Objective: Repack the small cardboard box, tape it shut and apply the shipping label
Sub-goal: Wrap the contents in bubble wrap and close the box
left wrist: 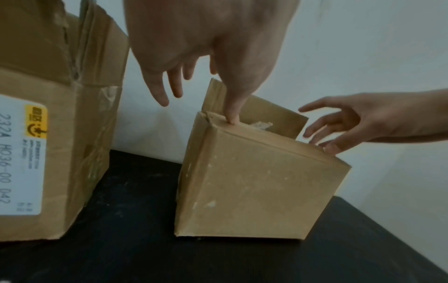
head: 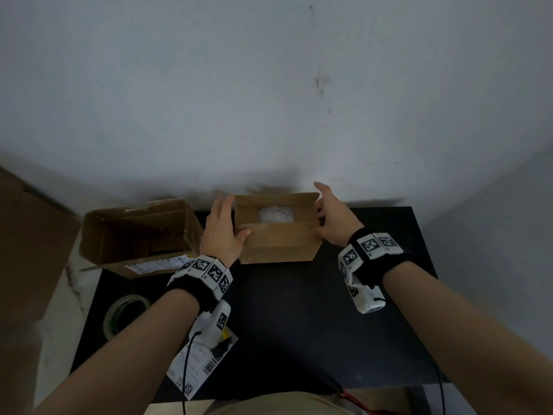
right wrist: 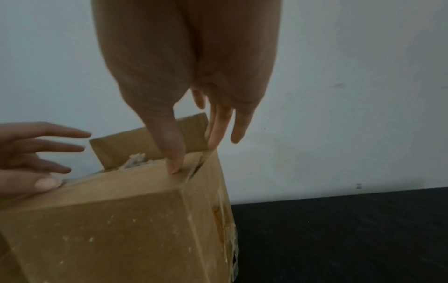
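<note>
I see the black table [head: 299,310] filling the lower middle of the head view, and at its far edge, centre frame, sits the small cardboard box [head: 278,244]. Its near flap is folded down over the opening while the far flap [head: 275,200] stands up against the wall, and a pale bubble-wrapped bundle [head: 276,214] shows in the gap between them.

My worry is that the near flap springs back up once the thumbs lift, since nothing but they hold it. A second risk, as I judge it, is the bundle riding high and stopping the far flap from lying flat, so the tape would bridge a raised seam. The box could also slide toward the wall if I push the flaps unevenly.

The larger open box [head: 137,235] stands left of centre, just beside my left hand. The tape roll [head: 125,316] lies at lower left, and the shipping label [head: 203,363] rests at lower centre under my left forearm; both are well apart from the box.

My left hand [head: 223,232] flanks the box's left side, fingers straight and spread, thumb pressing the flap's left corner. My right hand [head: 332,220] mirrors it on the right side, fingers loose and extended, thumb on the right corner. Neither hand grips anything.
</note>
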